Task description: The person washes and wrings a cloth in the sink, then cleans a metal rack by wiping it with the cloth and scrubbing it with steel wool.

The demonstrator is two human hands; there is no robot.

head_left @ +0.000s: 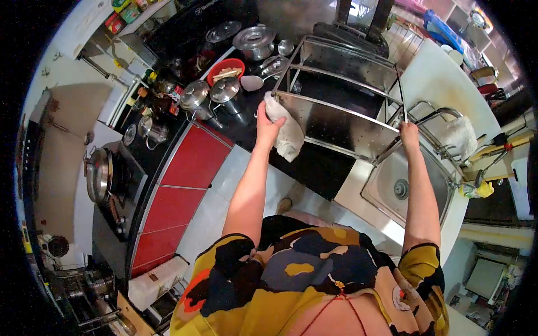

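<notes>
A metal rack (339,120) with perforated shelves stands on the black counter in front of me. My left hand (270,126) is closed on a white cloth (290,137), which hangs down against the rack's left end. At the rack's right end, my right hand (409,134) has its fingers wrapped round the metal frame, close to the sink (386,190). The fingertips of both hands are partly hidden.
Lidded metal pots (226,92), a red bowl (227,70) and a large lidded pot (255,42) stand left of the rack. A curved faucet (443,113) and another white cloth (460,137) are by the sink. A pan (100,175) sits on the stove at far left.
</notes>
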